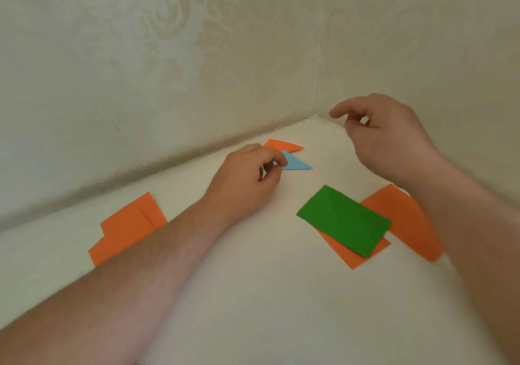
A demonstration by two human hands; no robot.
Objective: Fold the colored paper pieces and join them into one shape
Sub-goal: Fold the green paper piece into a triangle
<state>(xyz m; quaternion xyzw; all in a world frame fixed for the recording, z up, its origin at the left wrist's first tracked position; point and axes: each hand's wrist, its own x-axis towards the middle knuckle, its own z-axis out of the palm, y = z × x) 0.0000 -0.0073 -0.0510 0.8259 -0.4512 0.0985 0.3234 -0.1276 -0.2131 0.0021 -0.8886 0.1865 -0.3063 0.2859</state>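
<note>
Blue paper triangle (pixel 295 162), flat, sharply creased

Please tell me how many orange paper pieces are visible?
4: orange folded piece behind the blue triangle; one far left; one under the green rectangle; one right.

Two bare forearms enter from the bottom edge, no sleeves in view on either, fine hair visible along the left one. Left hand (pixel 247 176) and right hand (pixel 385 136) both bare: no gloves, rings, watch or wristbands, nails short where visible. Right forearm and the edge of the right hand are slightly blurred, so finer detail there can't be made out.
</note>
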